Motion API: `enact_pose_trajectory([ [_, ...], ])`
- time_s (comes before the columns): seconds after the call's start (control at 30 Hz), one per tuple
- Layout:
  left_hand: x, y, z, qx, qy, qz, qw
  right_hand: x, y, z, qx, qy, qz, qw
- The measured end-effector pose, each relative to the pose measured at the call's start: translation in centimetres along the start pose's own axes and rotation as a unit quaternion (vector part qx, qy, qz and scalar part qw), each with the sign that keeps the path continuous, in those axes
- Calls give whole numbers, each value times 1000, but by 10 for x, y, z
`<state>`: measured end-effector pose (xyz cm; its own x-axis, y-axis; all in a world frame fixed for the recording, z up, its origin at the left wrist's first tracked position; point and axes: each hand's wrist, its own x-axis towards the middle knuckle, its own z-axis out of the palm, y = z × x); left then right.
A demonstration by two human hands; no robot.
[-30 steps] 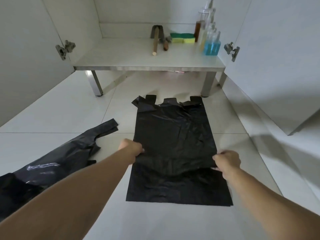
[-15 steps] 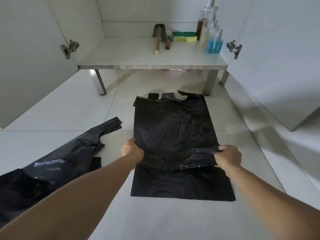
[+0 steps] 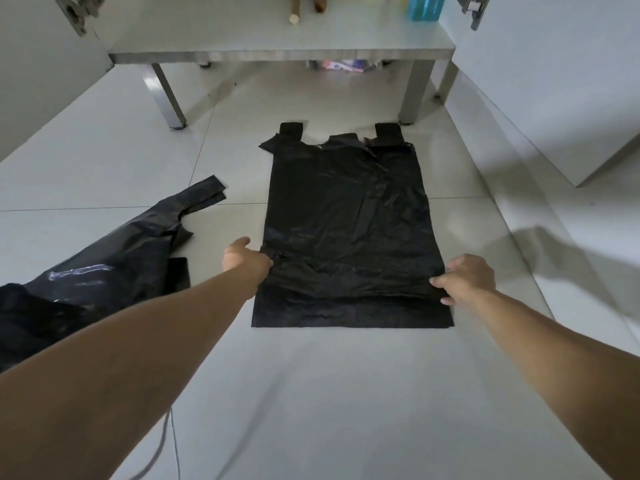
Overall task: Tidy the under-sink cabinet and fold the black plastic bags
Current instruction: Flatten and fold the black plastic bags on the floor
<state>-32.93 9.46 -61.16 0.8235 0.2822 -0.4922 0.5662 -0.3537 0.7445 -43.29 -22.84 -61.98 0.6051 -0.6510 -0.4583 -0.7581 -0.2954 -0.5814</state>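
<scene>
Black plastic bag (image 3: 349,230) lay flat on tiled floor (image 3: 104,161) between both hands. Left hand (image 3: 246,259) and right hand (image 3: 467,277) each pinched a side edge. Thin, limp, slippery film; edges looked best to grip. Second crumpled bag (image 3: 104,268) lay left of left hand, cabinet shelf (image 3: 277,53) beyond.

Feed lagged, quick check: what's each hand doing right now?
Left hand: pinching the left edge of the flat black bag.
Right hand: pinching its right edge.

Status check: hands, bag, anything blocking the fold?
Left hand and right hand pinch the flat bag's side edges. Bag on floor, handles away. Second bag crumpled to the left, apart; nothing blocking.
</scene>
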Motion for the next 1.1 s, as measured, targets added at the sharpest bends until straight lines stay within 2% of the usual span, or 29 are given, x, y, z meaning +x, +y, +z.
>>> enact_pose_trajectory([
  [0.07,-1,-4,-1,23,8,-15,1000,0,6,1,31,-7,8,999],
  [0.13,-7,-7,-4,97,8,-31,995,-4,9,2,48,-12,15,999],
  [0.27,-9,-16,-9,197,-35,-40,979,-1,13,1,80,-58,39,994],
  [0.33,-7,-20,-11,191,-45,-29,980,3,16,0,86,-85,35,992],
  [0.5,-14,-22,-19,144,-42,-43,988,1,17,-3,67,-87,5,994],
  [0.67,-22,-22,-24,84,-92,-77,989,-7,16,-13,60,-193,51,978],
  [0.73,-23,-21,-26,62,-107,-85,989,-10,16,-16,50,-215,44,974],
  [0.93,-17,-26,-35,47,-87,-67,993,-14,17,-16,61,-171,27,983],
  [1.1,-15,-34,-31,95,-62,-21,993,-13,14,-15,29,-185,40,982],
])
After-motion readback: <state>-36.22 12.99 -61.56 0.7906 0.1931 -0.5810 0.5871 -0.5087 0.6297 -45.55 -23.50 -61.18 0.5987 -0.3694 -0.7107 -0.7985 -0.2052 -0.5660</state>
